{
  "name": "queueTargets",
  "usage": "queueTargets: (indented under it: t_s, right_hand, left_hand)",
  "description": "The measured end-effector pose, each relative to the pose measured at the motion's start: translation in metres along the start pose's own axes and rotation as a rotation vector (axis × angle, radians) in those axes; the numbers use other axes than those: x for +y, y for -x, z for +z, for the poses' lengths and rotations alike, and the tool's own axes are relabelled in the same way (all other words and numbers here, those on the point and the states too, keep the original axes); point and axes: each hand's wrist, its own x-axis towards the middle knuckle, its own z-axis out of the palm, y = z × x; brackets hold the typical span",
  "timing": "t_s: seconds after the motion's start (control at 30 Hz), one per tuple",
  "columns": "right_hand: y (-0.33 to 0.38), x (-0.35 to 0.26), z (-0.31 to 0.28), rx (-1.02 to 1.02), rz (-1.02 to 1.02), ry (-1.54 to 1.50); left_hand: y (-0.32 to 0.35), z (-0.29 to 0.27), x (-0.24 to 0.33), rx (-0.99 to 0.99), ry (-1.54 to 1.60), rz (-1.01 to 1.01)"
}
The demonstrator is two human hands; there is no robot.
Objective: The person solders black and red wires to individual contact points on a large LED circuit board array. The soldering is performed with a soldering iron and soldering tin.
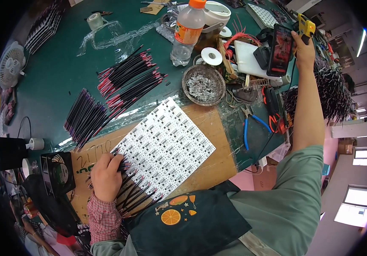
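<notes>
A white circuit board panel (166,149), printed with rows of small dark parts, lies turned cornerwise on a brown board. My left hand (106,176) is closed at the panel's left corner, fingers bent over thin black wires (137,187) along its lower left edge. Its fingertips are partly hidden. Far to the right, my right arm is stretched out. My right hand (304,50) is closed around a yellow gun-shaped tool (306,27), beside an upright phone (281,50) with a lit screen. Whether a finger touches the phone, I cannot tell.
Bundles of black wires (128,74) with red ends lie on the green table. Behind the panel stand a dish of grey crumbs (204,85), a plastic bottle (187,34) and a white spool (211,56). Blue-handled pliers (246,128) lie right; a black box (58,171) stands left.
</notes>
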Motion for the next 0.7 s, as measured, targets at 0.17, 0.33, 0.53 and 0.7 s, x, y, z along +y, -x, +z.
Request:
queueTargets:
  t_s: [0.17, 0.33, 0.53, 0.7]
  right_hand:
    - [0.001, -0.001, 0.001, -0.007, 0.002, 0.011]
    - [0.01, -0.005, 0.0, 0.065, 0.029, 0.033]
    - [0.043, -0.037, -0.011, 0.138, -0.076, -0.003]
    - [0.102, -0.053, -0.032, 0.102, -0.111, -0.233]
  left_hand:
    - [0.002, 0.0, -0.001, -0.005, -0.008, -0.006]
    - [0.002, -0.002, 0.0, 0.009, 0.009, -0.003]
    - [0.006, -0.003, -0.001, -0.006, 0.022, -0.03]
    - [0.01, -0.008, -0.003, -0.035, 0.079, -0.029]
